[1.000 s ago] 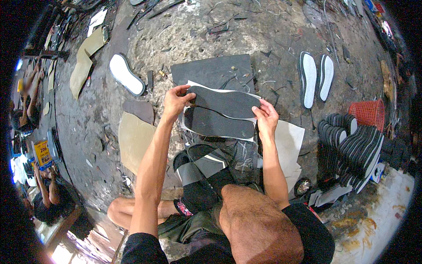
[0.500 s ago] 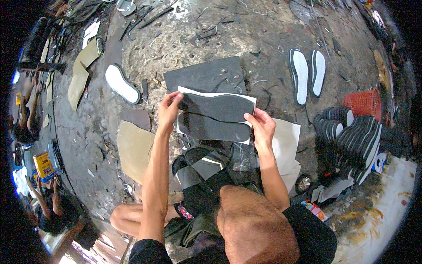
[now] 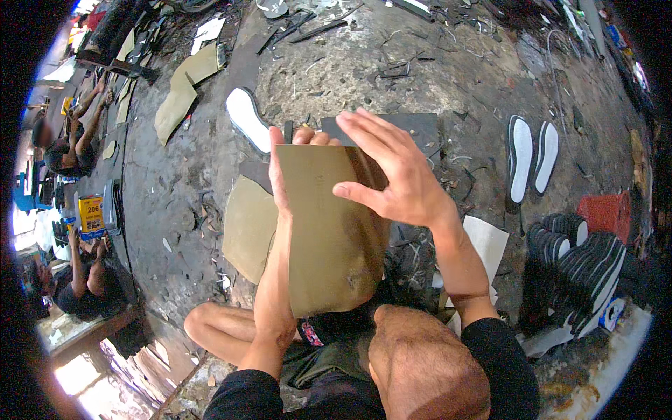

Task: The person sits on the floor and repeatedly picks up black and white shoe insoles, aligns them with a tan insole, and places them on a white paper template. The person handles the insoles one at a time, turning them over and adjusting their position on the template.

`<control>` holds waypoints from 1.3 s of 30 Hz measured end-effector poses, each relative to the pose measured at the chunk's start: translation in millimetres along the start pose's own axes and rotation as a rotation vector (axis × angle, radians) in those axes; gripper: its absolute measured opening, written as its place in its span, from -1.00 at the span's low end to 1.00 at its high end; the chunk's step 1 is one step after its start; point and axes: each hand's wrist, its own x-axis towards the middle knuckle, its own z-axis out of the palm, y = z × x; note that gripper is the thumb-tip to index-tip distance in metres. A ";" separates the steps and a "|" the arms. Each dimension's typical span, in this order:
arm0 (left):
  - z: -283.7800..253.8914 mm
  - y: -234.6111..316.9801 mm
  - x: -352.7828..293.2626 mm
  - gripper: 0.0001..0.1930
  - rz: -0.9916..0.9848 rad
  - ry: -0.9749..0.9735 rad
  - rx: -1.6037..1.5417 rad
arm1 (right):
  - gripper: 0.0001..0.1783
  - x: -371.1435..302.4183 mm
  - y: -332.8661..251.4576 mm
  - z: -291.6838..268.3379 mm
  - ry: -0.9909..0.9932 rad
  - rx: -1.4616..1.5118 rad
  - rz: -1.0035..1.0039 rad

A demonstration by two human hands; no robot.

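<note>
A tan, slightly curved sheet (image 3: 332,245) stands tilted up over my lap. My left hand (image 3: 280,175) is closed on its upper left edge, the thumb along the side and the fingertips showing over the top. My right hand (image 3: 402,171) is spread with fingers stretched, in front of the sheet's upper right part; whether it touches the surface I cannot tell. Whatever lies behind the sheet is hidden. Another tan piece (image 3: 245,231) rests on the ground by my left forearm. Beyond my hands lies a dark flat sheet (image 3: 420,129).
A white-topped sole (image 3: 245,115) lies at the far left, and a pair of soles (image 3: 519,161) at right. Several stacked dark soles (image 3: 577,262) stand beside a red basket (image 3: 605,215). Pale sheets (image 3: 486,245) lie near my right forearm. Other people (image 3: 87,273) sit at left.
Both hands held a white-edged sheet with two dark sole shapes; now the tan sheet faces me and those shapes are out of sight. My right hand has opened. The view has swung left.
</note>
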 end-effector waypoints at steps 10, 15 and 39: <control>44.0 4.5 -54.8 -0.14 -0.033 -0.013 0.763 | -0.71 -14.0 -1.0 -21.5 0.012 0.434 0.023; 42.2 18.7 -89.2 -0.06 -0.273 0.247 1.739 | -0.73 -17.1 -6.2 -32.1 0.092 0.199 -0.161; 48.1 4.1 -96.5 -0.35 -0.265 0.165 1.622 | -0.08 -43.4 4.4 -28.6 -0.311 0.667 0.499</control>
